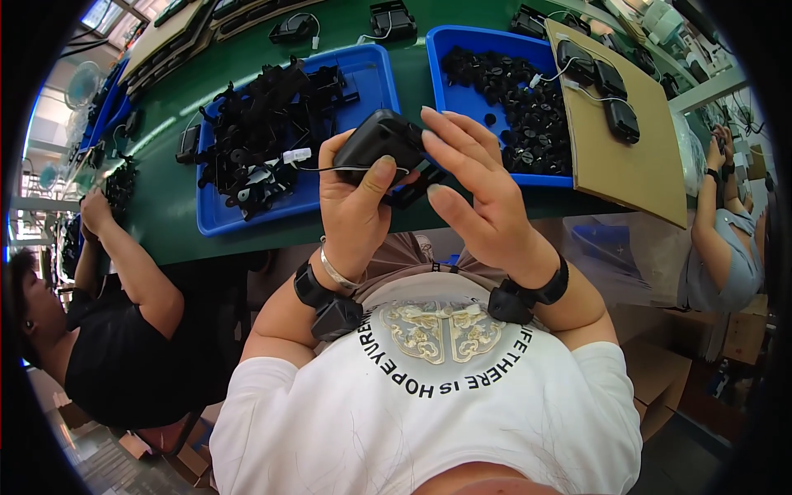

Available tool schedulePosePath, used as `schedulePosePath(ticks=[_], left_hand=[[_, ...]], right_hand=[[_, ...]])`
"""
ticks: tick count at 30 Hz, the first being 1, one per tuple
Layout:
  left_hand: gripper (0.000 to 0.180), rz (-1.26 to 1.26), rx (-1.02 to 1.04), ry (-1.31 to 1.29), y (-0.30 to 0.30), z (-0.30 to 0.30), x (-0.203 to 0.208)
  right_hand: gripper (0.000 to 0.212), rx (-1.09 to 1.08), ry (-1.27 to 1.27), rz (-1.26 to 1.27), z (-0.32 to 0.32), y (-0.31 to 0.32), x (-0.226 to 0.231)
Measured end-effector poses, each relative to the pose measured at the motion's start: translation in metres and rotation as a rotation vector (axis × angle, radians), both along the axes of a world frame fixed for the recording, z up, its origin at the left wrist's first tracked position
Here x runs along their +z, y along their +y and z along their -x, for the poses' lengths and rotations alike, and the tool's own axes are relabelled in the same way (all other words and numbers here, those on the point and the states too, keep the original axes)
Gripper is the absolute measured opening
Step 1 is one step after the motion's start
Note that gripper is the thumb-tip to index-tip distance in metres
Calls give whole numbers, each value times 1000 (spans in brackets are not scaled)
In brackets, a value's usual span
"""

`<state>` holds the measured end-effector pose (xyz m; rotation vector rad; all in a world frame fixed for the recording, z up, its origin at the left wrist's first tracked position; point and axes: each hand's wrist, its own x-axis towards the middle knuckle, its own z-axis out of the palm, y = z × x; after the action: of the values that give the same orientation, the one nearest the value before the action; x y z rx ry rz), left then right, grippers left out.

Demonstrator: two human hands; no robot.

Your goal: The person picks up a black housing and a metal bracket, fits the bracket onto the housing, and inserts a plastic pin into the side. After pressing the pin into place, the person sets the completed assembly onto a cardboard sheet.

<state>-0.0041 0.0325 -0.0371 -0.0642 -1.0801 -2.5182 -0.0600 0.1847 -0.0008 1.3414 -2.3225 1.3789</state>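
Over the front edge of the table, my left hand [353, 202] grips a black plastic housing [375, 142], thumb pressed on its near face. A thin white cable runs across the housing beneath that thumb to a white connector [297, 154], which hangs off to the left. My right hand [488, 190] is beside the housing's right end, fingers stretched and thumb apart. Its fingertips are at or close to a black projecting part [418, 183] of the housing; whether they press on it I cannot tell.
Behind my hands, a blue tray [381, 70] holds black plastic brackets, and another blue tray [462, 35] holds small round black parts. Cardboard [631, 177] bearing several cabled housings overlaps the right tray. More housings [391, 21] lie farther back. Co-workers [124, 346] sit at left and right.
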Motion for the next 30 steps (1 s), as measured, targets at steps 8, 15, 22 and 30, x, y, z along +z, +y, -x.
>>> schedulePosePath(ticks=[8, 15, 22, 30], left_hand=[[37, 1, 22, 4, -2, 0, 2], [37, 21, 14, 6, -2, 4, 2], [36, 46, 19, -6, -1, 3, -2], [37, 93, 33, -37, 2, 3, -3]], right_hand=[[49, 41, 46, 30, -8, -2, -1], [54, 97, -36, 155, -5, -4, -6], [61, 63, 1, 70, -6, 0, -1], [66, 8, -73, 104, -8, -5, -5]])
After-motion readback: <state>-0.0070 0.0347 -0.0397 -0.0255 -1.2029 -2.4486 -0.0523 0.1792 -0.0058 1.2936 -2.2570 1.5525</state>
